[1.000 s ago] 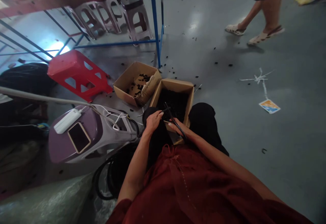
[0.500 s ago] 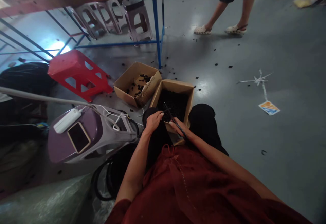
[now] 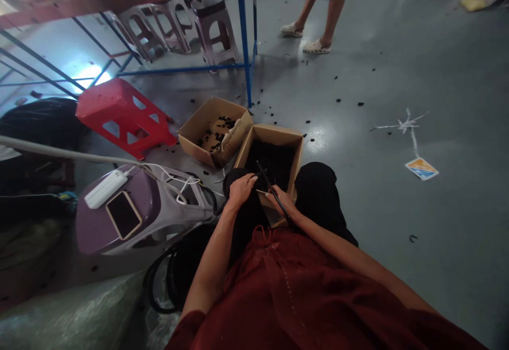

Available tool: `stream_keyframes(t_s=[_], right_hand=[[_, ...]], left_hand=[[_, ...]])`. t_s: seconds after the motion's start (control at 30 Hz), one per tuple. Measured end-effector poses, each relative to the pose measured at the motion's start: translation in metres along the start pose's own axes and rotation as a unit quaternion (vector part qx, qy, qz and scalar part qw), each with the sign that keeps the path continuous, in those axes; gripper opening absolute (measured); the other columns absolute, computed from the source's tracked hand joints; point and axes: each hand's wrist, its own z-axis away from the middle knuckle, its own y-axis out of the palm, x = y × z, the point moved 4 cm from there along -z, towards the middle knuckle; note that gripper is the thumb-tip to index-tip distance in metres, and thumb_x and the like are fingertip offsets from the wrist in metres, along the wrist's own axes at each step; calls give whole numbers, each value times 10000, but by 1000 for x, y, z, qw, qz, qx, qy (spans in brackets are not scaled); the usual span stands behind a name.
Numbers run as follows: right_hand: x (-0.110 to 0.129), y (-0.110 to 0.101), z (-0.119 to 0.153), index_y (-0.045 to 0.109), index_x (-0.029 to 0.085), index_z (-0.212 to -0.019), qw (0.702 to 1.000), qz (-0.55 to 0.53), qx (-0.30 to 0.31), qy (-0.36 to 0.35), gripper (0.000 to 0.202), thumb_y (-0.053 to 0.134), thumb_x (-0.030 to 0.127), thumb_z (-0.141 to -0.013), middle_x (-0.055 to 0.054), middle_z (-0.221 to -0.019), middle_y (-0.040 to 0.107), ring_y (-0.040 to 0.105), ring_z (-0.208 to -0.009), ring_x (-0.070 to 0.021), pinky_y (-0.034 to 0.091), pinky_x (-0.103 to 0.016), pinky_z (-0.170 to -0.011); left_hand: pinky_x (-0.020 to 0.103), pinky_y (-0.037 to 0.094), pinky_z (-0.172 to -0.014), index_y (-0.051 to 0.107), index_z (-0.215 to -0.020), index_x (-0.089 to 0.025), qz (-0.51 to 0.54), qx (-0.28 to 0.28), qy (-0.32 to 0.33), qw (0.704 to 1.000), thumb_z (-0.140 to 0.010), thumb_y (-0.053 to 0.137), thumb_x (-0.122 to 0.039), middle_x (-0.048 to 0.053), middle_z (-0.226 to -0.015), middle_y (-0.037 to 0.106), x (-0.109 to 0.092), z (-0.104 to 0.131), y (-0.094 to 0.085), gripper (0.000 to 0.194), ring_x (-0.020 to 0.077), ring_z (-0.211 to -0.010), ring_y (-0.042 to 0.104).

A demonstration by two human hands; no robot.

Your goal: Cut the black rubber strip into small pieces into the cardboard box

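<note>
The right hand (image 3: 287, 201) grasps a dark tool (image 3: 267, 178) above a box (image 3: 278, 133) between knees (image 3: 318, 177), likely for reach; left hand's (image 3: 240, 190) grip unclear.

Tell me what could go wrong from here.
The slender dark tool in the right hand ends near the left hand and might nick it. The phone lies near the edge of the purple stool and could get knocked off. Black bits on the floor might slip underfoot.

A brown cardboard box (image 3: 278, 134) of black pieces (image 3: 276, 158) blocks the gap between black-clad knees (image 3: 317, 183); right of them, smooth grey floor (image 3: 382, 201) lies largely open.
</note>
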Motion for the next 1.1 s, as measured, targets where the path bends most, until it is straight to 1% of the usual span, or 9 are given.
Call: stream_keyframes(t_s=[0.17,0.33,0.5,0.6,0.7,0.83,0.9,1.0,1.1], right_hand=[[-5,0,0,549,233,-896,1000,10,-13,-7,188,495,397,-821,7,-688,573,556,-670,-181,387,-256,-632],[-6,-1,0,559,238,-912,1000,18,-15,-2,174,499,375,-822,-8,-733,598,581,-717,-193,394,-255,-650],[-6,-4,0,563,239,-908,999,17,-21,19,143,512,341,-821,-14,-747,598,585,-728,-197,396,-267,-682],[-10,-5,-4,567,239,-897,999,5,-20,28,140,551,348,-812,-10,-735,593,582,-723,-194,401,-268,-678],[-20,-4,-12,544,229,-882,999,-28,-13,42,167,568,379,-811,3,-712,575,564,-685,-171,409,-251,-626],[-32,-6,-25,487,216,-887,992,-103,14,65,237,526,444,-836,41,-633,525,492,-522,-119,393,-216,-486],[-33,-8,-29,462,213,-911,985,-149,26,80,293,502,495,-844,52,-606,508,471,-470,-108,394,-212,-438],[-29,-12,-30,441,212,-953,971,-216,30,96,350,497,538,-839,44,-645,531,498,-478,-101,438,-215,-440],[-19,-15,-29,439,216,-977,958,-269,24,94,355,542,513,-812,28,-723,566,544,-538,-97,475,-215,-484]], left_hand=[[231,444,-878,643,-1209,-263,-11,2,0,1000,-965,388,-424,22,-1060,715,-1,0,1,388,171,-1010,640],[251,450,-883,647,-1206,-246,-15,-4,2,1000,-961,400,-424,34,-1079,713,-1,0,1,391,190,-1029,639],[248,453,-877,646,-1204,-247,-6,-2,1,1000,-962,403,-417,30,-1083,713,-1,-1,0,383,182,-1016,645],[245,454,-880,647,-1202,-253,0,-2,-1,1000,-960,408,-418,24,-1093,711,0,-1,1,378,179,-1019,643],[251,450,-903,648,-1197,-250,10,-7,6,1000,-957,413,-421,24,-1127,701,0,-1,0,377,181,-1039,638],[259,441,-946,651,-1187,-250,29,-11,15,999,-947,425,-419,17,-1179,683,-1,2,-2,370,183,-1099,617],[262,431,-972,641,-1200,-257,36,-7,9,999,-935,447,-384,8,-1208,669,-2,3,-3,352,183,-1132,601],[273,430,-981,582,-1271,-251,46,-9,-3,999,-902,485,-305,14,-1230,654,-3,5,-5,386,185,-1139,596],[295,451,-949,556,-1281,-219,49,-13,-17,999,-882,504,-302,43,-1159,679,-3,6,-7,411,202,-1094,618]])
